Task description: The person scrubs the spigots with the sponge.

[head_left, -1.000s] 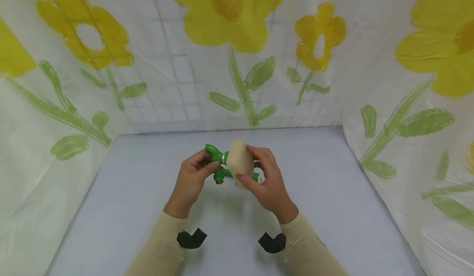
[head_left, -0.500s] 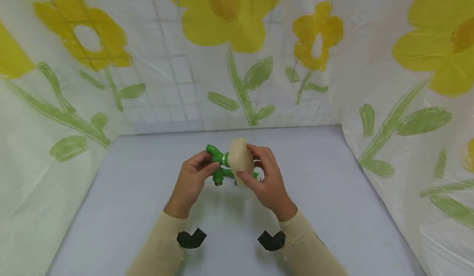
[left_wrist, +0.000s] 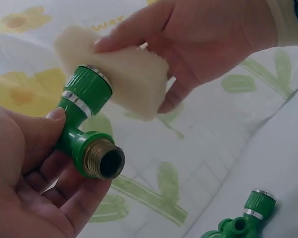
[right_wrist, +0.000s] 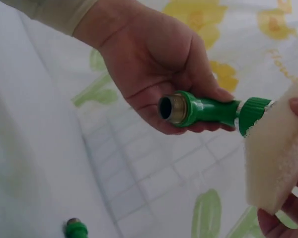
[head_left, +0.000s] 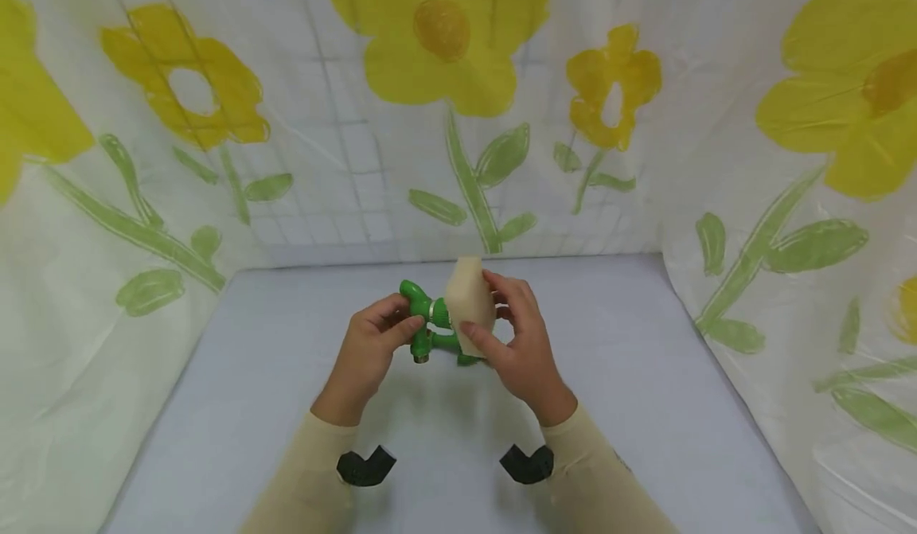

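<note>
My left hand (head_left: 368, 351) holds a green valve (left_wrist: 72, 134) with a ribbed knob, silver bands and a brass threaded outlet. Its thumb and fingers grip the valve's body. My right hand (head_left: 526, 351) pinches a cream-coloured sponge (head_left: 471, 307) between thumb and fingers. The sponge's face is against the end of the valve's knob (right_wrist: 253, 113), as both wrist views show. Behind and below, a second green valve (left_wrist: 260, 203) lies on the table; in the head view the sponge and right hand partly hide it.
A pale cloth-like surface covers the table (head_left: 609, 343). White sheeting (head_left: 301, 152) printed with yellow flowers hangs around its back and sides. Each sleeve has a black curved piece (head_left: 367, 466) near the wrist.
The sponge has shifted slightly up and turned a little against the knob. More of the knob shows now in the head view. Both hands keep their hold; the head view has tilted slightly upward.
</note>
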`<state>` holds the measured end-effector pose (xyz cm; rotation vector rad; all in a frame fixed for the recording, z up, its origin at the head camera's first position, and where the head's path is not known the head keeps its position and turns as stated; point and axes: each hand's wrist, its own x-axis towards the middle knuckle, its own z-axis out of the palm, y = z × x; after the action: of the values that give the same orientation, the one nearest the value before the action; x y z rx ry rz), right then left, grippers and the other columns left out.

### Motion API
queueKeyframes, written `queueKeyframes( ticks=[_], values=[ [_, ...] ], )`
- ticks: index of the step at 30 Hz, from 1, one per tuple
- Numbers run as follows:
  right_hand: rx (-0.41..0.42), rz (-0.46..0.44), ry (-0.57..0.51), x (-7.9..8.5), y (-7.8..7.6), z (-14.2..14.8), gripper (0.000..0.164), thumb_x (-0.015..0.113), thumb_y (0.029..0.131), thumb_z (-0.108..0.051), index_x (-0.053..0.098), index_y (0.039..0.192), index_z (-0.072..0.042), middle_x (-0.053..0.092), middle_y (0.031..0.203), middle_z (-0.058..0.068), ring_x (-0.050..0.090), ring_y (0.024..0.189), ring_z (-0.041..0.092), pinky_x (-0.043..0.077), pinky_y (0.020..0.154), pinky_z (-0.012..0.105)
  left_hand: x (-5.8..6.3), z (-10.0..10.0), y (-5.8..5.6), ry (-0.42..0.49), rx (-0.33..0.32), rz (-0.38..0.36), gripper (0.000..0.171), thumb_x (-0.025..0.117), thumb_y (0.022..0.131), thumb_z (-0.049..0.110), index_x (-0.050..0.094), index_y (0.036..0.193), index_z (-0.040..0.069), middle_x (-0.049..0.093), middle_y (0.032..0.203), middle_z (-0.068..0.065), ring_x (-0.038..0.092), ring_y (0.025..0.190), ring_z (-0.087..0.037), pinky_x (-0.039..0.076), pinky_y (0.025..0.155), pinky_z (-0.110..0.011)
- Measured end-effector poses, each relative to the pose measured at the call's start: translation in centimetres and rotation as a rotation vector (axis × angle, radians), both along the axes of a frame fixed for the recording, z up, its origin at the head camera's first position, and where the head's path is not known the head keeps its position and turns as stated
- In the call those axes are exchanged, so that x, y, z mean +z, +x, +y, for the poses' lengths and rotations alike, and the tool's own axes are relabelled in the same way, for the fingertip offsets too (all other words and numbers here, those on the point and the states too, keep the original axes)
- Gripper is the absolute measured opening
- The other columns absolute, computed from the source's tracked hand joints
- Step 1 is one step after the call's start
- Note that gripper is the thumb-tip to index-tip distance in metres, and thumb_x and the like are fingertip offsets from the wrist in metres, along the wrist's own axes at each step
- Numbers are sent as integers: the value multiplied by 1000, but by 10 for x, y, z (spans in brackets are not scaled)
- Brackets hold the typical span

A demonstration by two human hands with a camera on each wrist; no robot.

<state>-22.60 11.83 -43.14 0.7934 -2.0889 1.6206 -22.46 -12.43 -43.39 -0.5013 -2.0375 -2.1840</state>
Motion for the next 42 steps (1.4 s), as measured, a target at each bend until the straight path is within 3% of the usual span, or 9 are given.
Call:
queueKeyframes(
  ticks=[4,7,13,16,23,28,32,37,42],
  values=[
    [59,-32,18,2,-9,-19,64,77,102,-15,52,160,-11,55,137,7,58,117,26,56,90,42,6,-18,8,4,104,-2,20,73,105,4,70,119,-10,70,100,-22,72,85,-24,65,75,-36],
    [145,-38,75,2,-5,-35,64,78,103,-19,51,160,-10,55,137,7,57,115,25,57,86,43,4,-32,17,47,205,-56,25,73,105,4,70,125,-11,72,103,-18,74,88,-22,65,80,-37],
    [194,53,58,12,-12,-54,68,81,100,-17,51,159,-8,54,137,12,56,115,27,55,84,52,7,-52,30,-26,217,-28,24,71,105,0,69,125,-15,73,102,-17,75,88,-23,65,82,-38],
    [167,58,48,16,-26,-52,68,81,101,-16,50,160,-7,54,137,14,55,116,27,54,86,53,14,-58,29,-70,244,2,25,74,103,0,69,124,-12,71,105,-17,74,90,-23,64,80,-34],
    [119,54,10,16,-36,-29,68,83,99,-11,52,160,-7,55,139,16,57,116,29,55,86,50,16,-82,15,-93,265,6,70,71,105,-3,43,165,17,67,111,-21,76,91,-29,66,75,-38],
    [112,34,18,13,-35,-16,69,83,99,-10,51,160,-7,54,140,16,57,118,29,55,88,42,7,-111,13,-187,385,-38,63,72,105,-2,51,161,19,63,112,-23,75,89,-29,67,71,-41],
    [78,12,17,13,-35,-2,69,83,99,-8,52,160,-7,55,140,16,57,118,28,52,88,38,-2,-128,2,-237,458,-150,66,72,105,1,47,164,19,64,113,-23,74,87,-26,67,71,-42],
    [52,-10,26,17,-36,11,69,83,98,-9,52,160,-8,55,141,16,57,118,27,52,89,34,-27,-144,-22,-373,559,-327,66,74,107,10,44,166,15,69,116,-20,72,89,-24,64,73,-32],
    [-43,-30,18,18,-27,35,68,83,98,-7,54,159,-8,55,141,16,57,117,28,52,89,33,-48,-140,-61,-573,504,-408,66,76,107,18,46,165,10,65,128,-20,66,104,-30,58,81,-36]
  ],
)
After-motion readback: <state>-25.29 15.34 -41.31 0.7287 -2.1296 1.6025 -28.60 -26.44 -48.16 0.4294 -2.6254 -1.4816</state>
